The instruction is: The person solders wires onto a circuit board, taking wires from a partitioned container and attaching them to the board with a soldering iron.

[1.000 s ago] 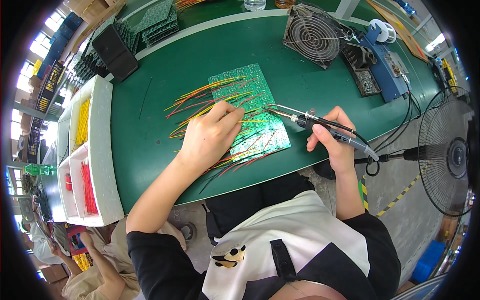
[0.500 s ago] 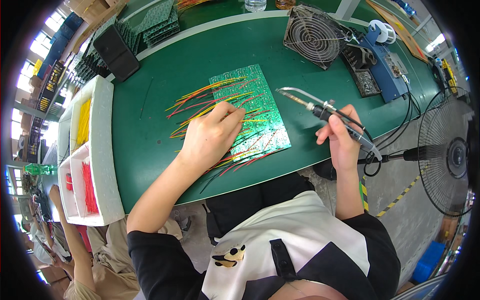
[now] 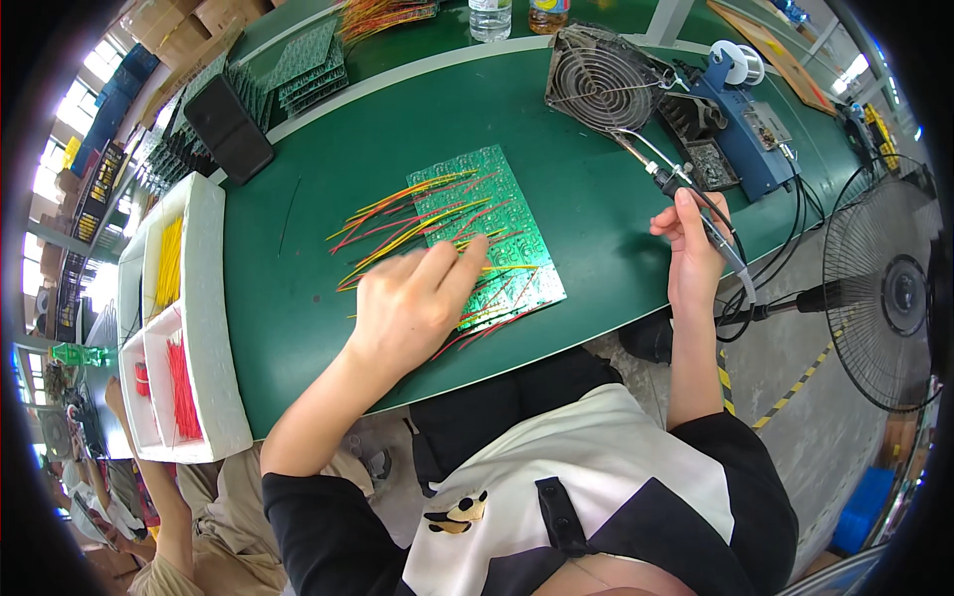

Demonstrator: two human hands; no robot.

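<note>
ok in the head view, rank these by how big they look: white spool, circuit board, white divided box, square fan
Largest to smallest:
White divided box
Circuit board, partly covered
Square fan
White spool

Left forearm (image 3: 328, 402) angled inward, elbow bent. Left hand (image 3: 402, 308) held palm down, back exposed to view, fingers directed forward and lowered; fingertips partly hidden. Right forearm (image 3: 694, 363) raised. Right hand (image 3: 699, 256) held well apart from left, fingers loosely curled, grip closed.
</note>
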